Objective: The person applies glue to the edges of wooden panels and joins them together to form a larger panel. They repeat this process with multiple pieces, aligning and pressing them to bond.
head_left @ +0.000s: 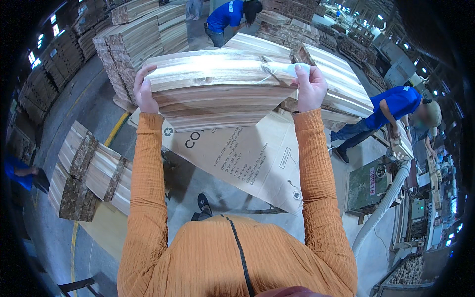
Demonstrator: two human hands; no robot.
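In front of me is a pale wooden board (pixel 213 69) with a dark knot near its right end. My left hand (pixel 145 91) is closed round the board's left end. At the right end, my right hand (pixel 311 89) pinches a small white piece (pixel 298 70) between thumb and fingers, against the board; what the piece is I cannot make out. Just below the board lie more striped boards (pixel 213 106), on a brown cardboard sheet (pixel 232 153) with printing. How far the held board is lifted off them I cannot tell.
Stacked boards stand at the back left (pixel 141 37), the left (pixel 94 168) and behind on the right (pixel 341 74). Workers in blue shirts are at the back (pixel 227 17), the right (pixel 398 106) and the left edge (pixel 19 171). A green machine (pixel 366 187) and pale hose (pixel 383 208) are at right.
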